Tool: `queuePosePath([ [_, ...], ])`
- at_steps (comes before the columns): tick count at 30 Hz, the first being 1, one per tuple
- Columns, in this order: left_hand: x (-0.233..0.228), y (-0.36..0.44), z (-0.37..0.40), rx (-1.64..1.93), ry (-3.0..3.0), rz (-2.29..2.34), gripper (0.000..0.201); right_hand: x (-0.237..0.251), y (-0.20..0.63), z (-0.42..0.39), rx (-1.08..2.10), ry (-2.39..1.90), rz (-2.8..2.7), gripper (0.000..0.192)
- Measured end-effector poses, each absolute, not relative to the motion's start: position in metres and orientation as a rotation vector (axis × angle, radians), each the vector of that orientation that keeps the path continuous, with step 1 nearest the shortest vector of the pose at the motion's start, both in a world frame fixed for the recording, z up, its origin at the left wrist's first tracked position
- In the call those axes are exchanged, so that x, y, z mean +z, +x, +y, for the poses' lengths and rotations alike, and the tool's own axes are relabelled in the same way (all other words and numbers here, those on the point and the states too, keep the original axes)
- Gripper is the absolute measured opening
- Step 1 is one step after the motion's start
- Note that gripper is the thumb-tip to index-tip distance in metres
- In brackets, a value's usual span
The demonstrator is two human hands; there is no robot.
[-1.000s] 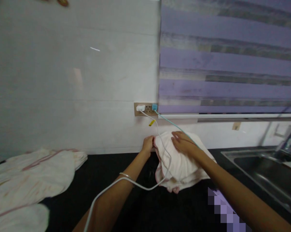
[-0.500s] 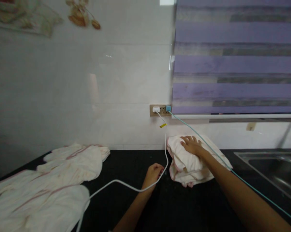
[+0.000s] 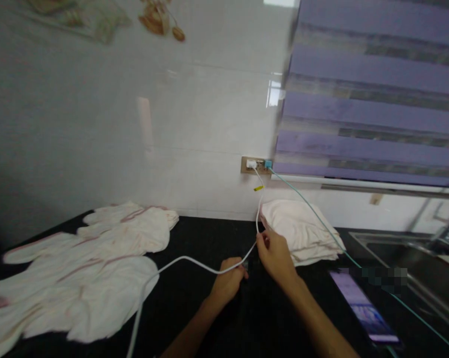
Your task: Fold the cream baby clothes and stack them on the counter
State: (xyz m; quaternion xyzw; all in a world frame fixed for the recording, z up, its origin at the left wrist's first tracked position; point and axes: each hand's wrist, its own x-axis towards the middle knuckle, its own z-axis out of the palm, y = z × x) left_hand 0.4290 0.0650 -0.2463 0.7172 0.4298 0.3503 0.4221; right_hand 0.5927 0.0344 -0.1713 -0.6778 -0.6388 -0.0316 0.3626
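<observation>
A white charging cable [image 3: 179,259] runs from a white plug [image 3: 251,163] in the wall socket down across the black counter [image 3: 194,238] and off the front edge. My left hand [image 3: 227,283] is closed around the cable near the counter's middle. My right hand [image 3: 274,254] pinches the same cable a little higher, just in front of a folded white cloth [image 3: 302,228] lying against the wall.
Several unfolded white cloths [image 3: 82,263] with pink trim lie on the left. A teal cable [image 3: 314,209] crosses the folded cloth from a blue plug. A phone [image 3: 364,308] lies at the right front, a steel sink [image 3: 418,268] beyond it. Purple blinds [image 3: 373,99] hang above.
My right hand left the top of the folded cloth and came down to the white cable. My left hand took hold of the cable. The view shifted left.
</observation>
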Motion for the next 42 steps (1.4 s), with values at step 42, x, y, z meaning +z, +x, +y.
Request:
queuePosePath([
  [42, -0.260, 0.430, 0.060, 0.766, 1.637, 0.817, 0.027, -0.258, 0.560, 0.003, 0.754, -1.342, -1.328, 0.037],
])
